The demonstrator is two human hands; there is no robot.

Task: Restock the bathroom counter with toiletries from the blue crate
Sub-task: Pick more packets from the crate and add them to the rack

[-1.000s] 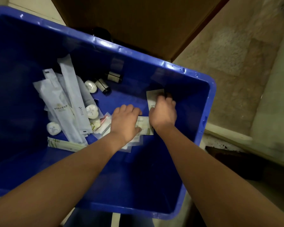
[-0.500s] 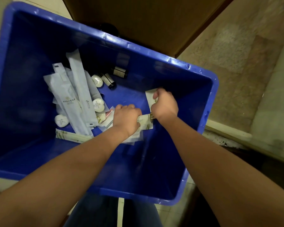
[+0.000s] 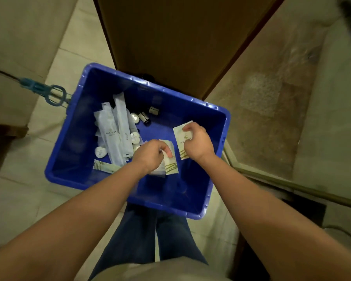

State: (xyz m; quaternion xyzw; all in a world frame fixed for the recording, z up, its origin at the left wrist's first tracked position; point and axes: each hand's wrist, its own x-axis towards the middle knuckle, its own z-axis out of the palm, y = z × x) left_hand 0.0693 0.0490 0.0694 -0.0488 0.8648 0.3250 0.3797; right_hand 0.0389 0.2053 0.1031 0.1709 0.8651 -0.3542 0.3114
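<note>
Blue plastic crate on pale floor tiles, just ahead of jeans-clad legs and close to a brown wooden panel. Both hands down inside it. Right hand pinching a white sachet with green stripes, fingers curled on its upper edge. Left hand gripping a second matching sachet, thumb across its face. Toward the crate's left side: long white wrapped packets in a loose heap, round white soaps among them, small dark bottles near the far wall. Blue plastic clip at the crate's left rim.

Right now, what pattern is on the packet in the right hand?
The packet is white with green curved stripes near one end; head view.
</note>
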